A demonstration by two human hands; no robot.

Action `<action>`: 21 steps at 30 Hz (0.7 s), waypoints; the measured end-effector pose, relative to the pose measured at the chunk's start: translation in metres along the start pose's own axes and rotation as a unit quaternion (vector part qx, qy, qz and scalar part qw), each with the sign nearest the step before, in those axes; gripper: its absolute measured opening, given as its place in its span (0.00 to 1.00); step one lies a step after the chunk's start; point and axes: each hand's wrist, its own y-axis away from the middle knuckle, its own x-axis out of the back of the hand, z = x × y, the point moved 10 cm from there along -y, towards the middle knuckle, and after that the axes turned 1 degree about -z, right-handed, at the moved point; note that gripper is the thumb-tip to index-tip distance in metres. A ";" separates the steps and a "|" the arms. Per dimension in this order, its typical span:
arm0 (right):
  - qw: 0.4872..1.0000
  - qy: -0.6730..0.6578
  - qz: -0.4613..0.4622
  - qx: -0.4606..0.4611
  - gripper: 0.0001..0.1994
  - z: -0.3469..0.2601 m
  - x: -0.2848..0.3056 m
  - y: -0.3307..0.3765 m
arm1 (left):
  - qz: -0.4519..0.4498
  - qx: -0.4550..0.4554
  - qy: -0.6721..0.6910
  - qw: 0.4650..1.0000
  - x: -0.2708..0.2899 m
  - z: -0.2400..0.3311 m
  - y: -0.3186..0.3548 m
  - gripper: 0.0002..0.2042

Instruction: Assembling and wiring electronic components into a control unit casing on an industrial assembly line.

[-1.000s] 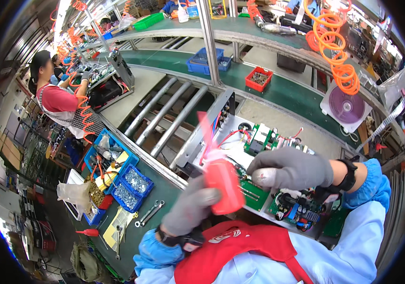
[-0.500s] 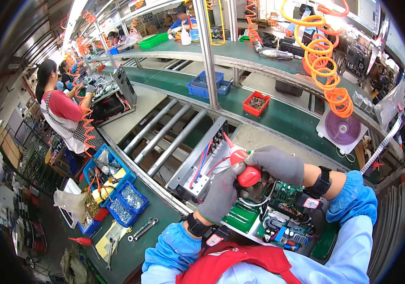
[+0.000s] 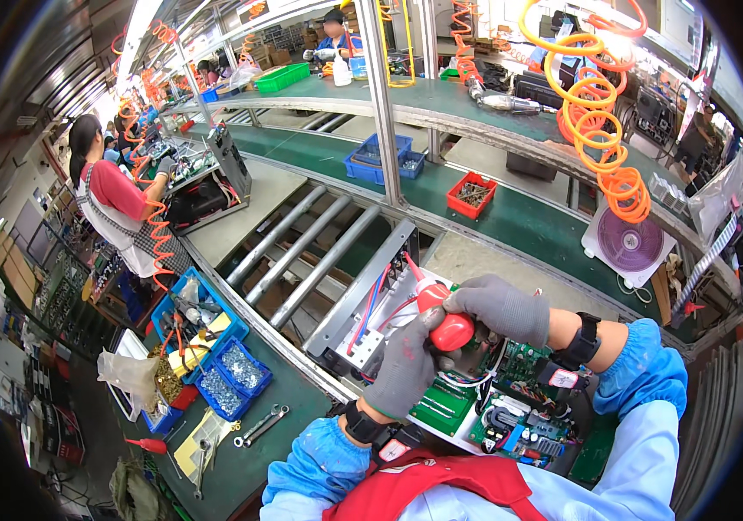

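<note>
Red bottle [image 3: 453, 332] is gripped in the curled fingers of a gloved left hand [image 3: 403, 369] and gloved right hand [image 3: 503, 306] above an open chassis [image 3: 367, 292]; green bench [image 3: 302, 408] near left, green conveyor [image 3: 541, 214] beyond, orange coiled hose [image 3: 624, 194] far right.

Hands: two, one left hand [image 3: 402, 375] and one right hand [image 3: 503, 308]. Red nozzled bottle [image 3: 451, 332] between them: one. Black wristbands [image 3: 363, 423]: two. Blue sleeve covers [image 3: 319, 460]: two. Metal chassis [image 3: 343, 334]: one. Bench [image 3: 254, 473], toward its left edge: three wrenches [image 3: 266, 425], one large blue bin [image 3: 233, 310], two blue compartments [image 3: 254, 396] of silver parts, one red narrow-tipped item [image 3: 153, 445]. Rollers [image 3: 298, 252], beyond the bench's far edge: three. Conveyor belt [image 3: 532, 221]: one red bin [image 3: 467, 209]. Raised shelf [image 3: 441, 91], toward its far left: one green tray [image 3: 283, 80], one white bottle [image 3: 342, 71]. Purple-and-white fan [image 3: 630, 243], below the shelf's right end: one
</note>
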 end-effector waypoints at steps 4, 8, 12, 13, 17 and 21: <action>1.000 0.007 -0.010 0.010 0.17 -0.001 -0.003 0.000 | 0.002 0.004 0.040 0.999 -0.003 -0.005 0.006 0.17; 0.999 0.050 -0.013 -0.004 0.17 0.001 -0.004 0.008 | 0.008 0.005 0.035 0.999 -0.014 0.003 0.016 0.17; 0.999 0.049 -0.011 -0.003 0.17 -0.001 -0.006 0.008 | -0.017 -0.004 0.034 0.999 -0.011 0.002 0.015 0.17; 0.999 0.051 -0.011 -0.003 0.17 0.000 -0.007 0.007 | -0.011 -0.002 0.042 0.999 -0.008 -0.001 0.014 0.17; 0.999 0.048 -0.002 0.000 0.17 0.003 -0.006 0.004 | 0.000 -0.015 0.036 0.999 0.000 -0.004 0.012 0.17; 0.999 0.043 -0.009 0.022 0.17 0.000 -0.007 0.003 | -0.009 -0.016 0.053 0.998 -0.008 0.000 0.016 0.17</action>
